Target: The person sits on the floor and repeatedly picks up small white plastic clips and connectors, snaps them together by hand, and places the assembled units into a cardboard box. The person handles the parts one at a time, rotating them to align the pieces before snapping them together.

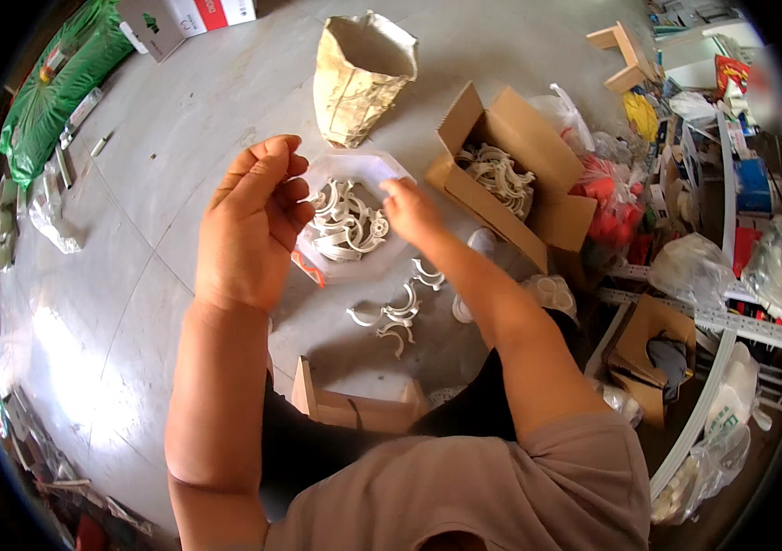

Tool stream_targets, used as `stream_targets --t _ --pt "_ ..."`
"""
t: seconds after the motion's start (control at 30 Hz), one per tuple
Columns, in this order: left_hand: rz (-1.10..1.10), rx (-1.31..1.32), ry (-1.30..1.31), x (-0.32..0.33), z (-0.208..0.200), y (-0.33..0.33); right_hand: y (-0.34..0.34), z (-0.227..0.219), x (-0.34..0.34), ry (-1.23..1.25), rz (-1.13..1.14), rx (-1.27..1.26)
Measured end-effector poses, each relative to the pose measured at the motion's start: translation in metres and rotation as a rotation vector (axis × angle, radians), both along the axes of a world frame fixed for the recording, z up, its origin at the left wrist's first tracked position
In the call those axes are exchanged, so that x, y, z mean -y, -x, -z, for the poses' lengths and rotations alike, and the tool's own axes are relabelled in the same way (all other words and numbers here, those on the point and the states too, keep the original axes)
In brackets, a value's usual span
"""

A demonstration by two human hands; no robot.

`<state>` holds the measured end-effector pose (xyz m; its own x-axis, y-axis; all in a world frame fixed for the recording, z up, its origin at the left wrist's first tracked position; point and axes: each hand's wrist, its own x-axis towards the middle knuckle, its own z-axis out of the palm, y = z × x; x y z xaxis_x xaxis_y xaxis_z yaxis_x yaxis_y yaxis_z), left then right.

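Raised over the left side of the tub, my left hand [258,216] has its fingers curled and its thumb pressed against the index finger; anything pinched there is too small or hidden to tell. My right hand [411,213] is at the right side of the pale octagonal plastic tub [374,165], its fingers bent together, their grip not clear. Inside the tub lies a heap of white plastic pipe clips [345,220], curved like half rings. Several more loose clips [400,312] lie on the floor between the tub and my legs.
A cardboard box [538,138] of similar clips stands open at the right. Behind the tub is an open, worn paper sack [359,83]. Shelving with bags and a smaller carton [653,358] crowds the right. A low wooden stool [359,409] sits between my legs.
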<state>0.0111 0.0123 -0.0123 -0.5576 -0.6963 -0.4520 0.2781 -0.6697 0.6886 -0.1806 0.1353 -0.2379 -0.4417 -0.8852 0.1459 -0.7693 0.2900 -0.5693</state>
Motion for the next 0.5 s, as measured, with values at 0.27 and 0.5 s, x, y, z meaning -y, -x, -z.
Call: stream_targets --t 0.27,0.5 --pt "-0.007 0.016 -0.031 0.01 -0.006 -0.02 -0.065 0.089 0.066 -0.551 -0.425 -0.152" --pt "-0.097 0.0 0.034 0.028 -0.005 -0.037 -0.08 0.112 0.09 -0.837 -0.375 -0.398"
